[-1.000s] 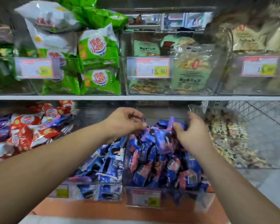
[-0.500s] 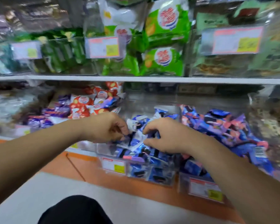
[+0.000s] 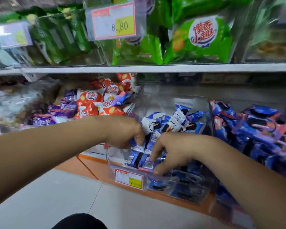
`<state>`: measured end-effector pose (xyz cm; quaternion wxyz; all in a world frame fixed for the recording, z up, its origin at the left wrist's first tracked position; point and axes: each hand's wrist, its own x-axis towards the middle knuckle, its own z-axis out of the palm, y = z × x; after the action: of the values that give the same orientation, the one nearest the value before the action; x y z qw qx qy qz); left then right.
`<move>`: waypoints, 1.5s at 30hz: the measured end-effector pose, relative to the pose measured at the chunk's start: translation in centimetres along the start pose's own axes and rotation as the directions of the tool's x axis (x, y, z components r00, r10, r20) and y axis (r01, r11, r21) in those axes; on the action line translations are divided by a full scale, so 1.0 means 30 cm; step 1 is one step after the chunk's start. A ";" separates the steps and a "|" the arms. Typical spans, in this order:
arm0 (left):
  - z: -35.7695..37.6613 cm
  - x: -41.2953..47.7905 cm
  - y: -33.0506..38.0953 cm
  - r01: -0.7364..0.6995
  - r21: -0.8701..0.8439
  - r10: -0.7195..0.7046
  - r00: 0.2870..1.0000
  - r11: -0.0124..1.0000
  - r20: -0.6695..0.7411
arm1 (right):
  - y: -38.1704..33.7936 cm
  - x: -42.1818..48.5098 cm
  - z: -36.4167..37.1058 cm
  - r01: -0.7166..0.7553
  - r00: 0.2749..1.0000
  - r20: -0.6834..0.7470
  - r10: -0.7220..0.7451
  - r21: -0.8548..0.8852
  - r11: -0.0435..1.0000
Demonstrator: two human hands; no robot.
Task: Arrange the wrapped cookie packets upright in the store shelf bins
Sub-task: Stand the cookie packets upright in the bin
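Shelf bin (image 3: 112, 169) at frame centre: my left hand (image 3: 127, 131) and right hand (image 3: 170, 152) both pinch blue packets (image 3: 139, 160) mid-sorting; next, I'd stand them upright.

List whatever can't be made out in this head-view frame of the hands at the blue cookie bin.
- Left hand: its fingertips are buried among the blue cookie packets and hidden by the hand's own back, so its grip is unclear.
- Bin price tag: print too small to read.
- Upper-left shelf tag: blurred, unreadable.
- Purple-blue packets on the right: cut off by the frame's right edge.
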<state>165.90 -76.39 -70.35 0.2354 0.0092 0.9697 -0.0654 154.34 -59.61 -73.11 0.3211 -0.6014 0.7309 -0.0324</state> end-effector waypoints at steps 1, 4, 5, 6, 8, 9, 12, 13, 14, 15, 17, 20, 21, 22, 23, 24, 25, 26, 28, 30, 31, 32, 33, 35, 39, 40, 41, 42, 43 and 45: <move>-0.001 0.014 -0.006 0.012 -0.002 -0.012 1.000 1.000 0.017 | 0.006 0.003 0.002 0.011 1.000 -0.012 -0.011 0.006 1.000; -0.006 0.055 0.007 0.034 -0.079 -0.027 0.996 0.996 0.090 | 0.025 0.010 -0.021 0.024 0.994 -0.108 -0.017 0.069 0.997; -0.004 0.068 0.018 0.028 -0.098 -0.016 0.993 0.995 0.115 | 0.035 0.009 -0.032 0.012 0.990 -0.142 0.001 0.091 0.996; 0.000 0.079 0.031 0.028 -0.101 -0.013 0.989 0.995 0.146 | 0.047 0.005 -0.044 0.002 0.983 -0.182 0.018 0.108 0.994; 0.018 0.100 0.062 0.052 -0.025 -0.045 0.977 0.998 0.208 | 0.073 -0.003 -0.062 -0.020 0.967 -0.247 0.057 0.150 0.988; 0.029 0.109 0.077 0.063 0.046 -0.071 0.973 0.997 0.220 | 0.083 -0.008 -0.069 -0.037 0.959 -0.271 0.087 0.183 0.982; 0.061 0.127 0.110 0.062 0.200 -0.098 0.980 0.978 0.175 | 0.098 -0.016 -0.085 -0.065 0.934 -0.324 0.148 0.254 0.965; 0.066 0.127 0.113 0.059 0.207 -0.092 0.984 0.976 0.154 | 0.096 -0.017 -0.089 -0.077 0.932 -0.325 0.162 0.261 0.962; 0.068 0.125 0.112 0.053 0.200 -0.082 0.987 0.978 0.140 | 0.091 -0.020 -0.091 -0.088 0.931 -0.319 0.176 0.274 0.958; 0.066 0.121 0.106 0.044 0.176 -0.069 0.988 0.983 0.139 | 0.087 -0.021 -0.091 -0.098 0.933 -0.304 0.192 0.300 0.949; 0.041 0.105 0.088 0.061 0.061 -0.069 0.988 0.996 0.141 | 0.081 -0.028 -0.090 -0.111 0.934 -0.281 0.222 0.362 0.926; -0.024 0.069 0.048 0.116 -0.164 -0.101 0.990 0.980 0.097 | 0.085 -0.036 -0.090 -0.107 0.917 -0.314 0.246 0.401 0.910; -0.043 0.058 0.034 0.127 -0.201 -0.113 0.990 0.971 0.079 | 0.087 -0.036 -0.089 -0.109 0.912 -0.325 0.251 0.398 0.911; -0.061 0.048 0.022 0.135 -0.227 -0.124 0.990 0.964 0.062 | 0.087 -0.038 -0.089 -0.112 0.909 -0.329 0.255 0.397 0.911; -0.075 0.038 0.013 0.146 -0.245 -0.136 0.989 0.959 0.057 | 0.087 -0.038 -0.089 -0.114 0.911 -0.322 0.258 0.403 0.908; -0.088 0.029 0.007 0.155 -0.264 -0.144 0.988 0.952 0.060 | 0.084 -0.039 -0.089 -0.115 0.915 -0.308 0.261 0.420 0.900; -0.096 0.024 -0.001 0.162 -0.281 -0.149 0.987 0.946 0.068 | 0.080 -0.036 -0.089 -0.116 0.920 -0.290 0.265 0.445 0.888; -0.105 0.017 -0.006 0.168 -0.303 -0.152 0.985 0.938 0.077 | 0.076 -0.032 -0.089 -0.115 0.923 -0.272 0.271 0.477 0.871; -0.122 -0.004 -0.003 0.173 -0.344 -0.141 0.983 0.923 0.116 | 0.068 -0.024 -0.088 -0.102 0.931 -0.242 0.272 0.542 0.834; -0.126 -0.021 0.004 0.167 -0.364 -0.114 0.980 0.916 0.162 | 0.057 -0.018 -0.088 -0.075 0.941 -0.221 0.255 0.602 0.795; -0.124 -0.027 0.006 0.154 -0.369 -0.100 0.982 0.917 0.161 | 0.052 -0.014 -0.087 -0.060 0.947 -0.209 0.243 0.628 0.776; -0.121 -0.032 0.007 0.130 -0.386 -0.087 0.988 0.913 0.127 | 0.046 -0.013 -0.087 -0.050 0.952 -0.198 0.233 0.650 0.758; -0.118 -0.037 0.010 0.096 -0.435 -0.074 0.995 0.895 0.067 | 0.040 -0.013 -0.088 -0.042 0.956 -0.189 0.226 0.673 0.738; -0.112 -0.046 0.026 0.010 -0.610 -0.066 0.995 0.792 -0.071 | 0.033 -0.015 -0.092 -0.020 0.957 -0.188 0.223 0.719 0.695; -0.090 -0.051 0.065 -0.122 -0.862 -0.175 0.956 0.491 -0.235 | 0.025 -0.033 -0.101 0.062 0.943 -0.231 0.239 0.828 0.557; -0.087 -0.049 0.072 -0.133 -0.876 -0.211 0.944 0.463 -0.255 | 0.028 -0.043 -0.104 0.096 0.930 -0.262 0.258 0.850 0.518; -0.086 -0.047 0.081 -0.144 -0.889 -0.242 0.932 0.435 -0.269 | 0.036 -0.052 -0.106 0.143 0.912 -0.303 0.278 0.867 0.477; -0.091 -0.046 0.093 -0.153 -0.904 -0.276 0.920 0.400 -0.278 | 0.048 -0.065 -0.108 0.194 0.894 -0.342 0.290 0.878 0.437; -0.099 -0.045 0.107 -0.160 -0.921 -0.316 0.907 0.356 -0.280 | 0.060 -0.079 -0.108 0.233 0.881 -0.372 0.293 0.880 0.414; -0.113 -0.040 0.137 -0.181 -0.950 -0.385 0.882 0.256 -0.272 | 0.086 -0.112 -0.100 0.262 0.862 -0.416 0.291 0.855 0.447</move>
<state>165.64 -71.86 -67.32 -0.0471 -0.1856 0.8295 0.5246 150.84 -56.89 -70.40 0.3840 -0.3027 0.6641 -0.5657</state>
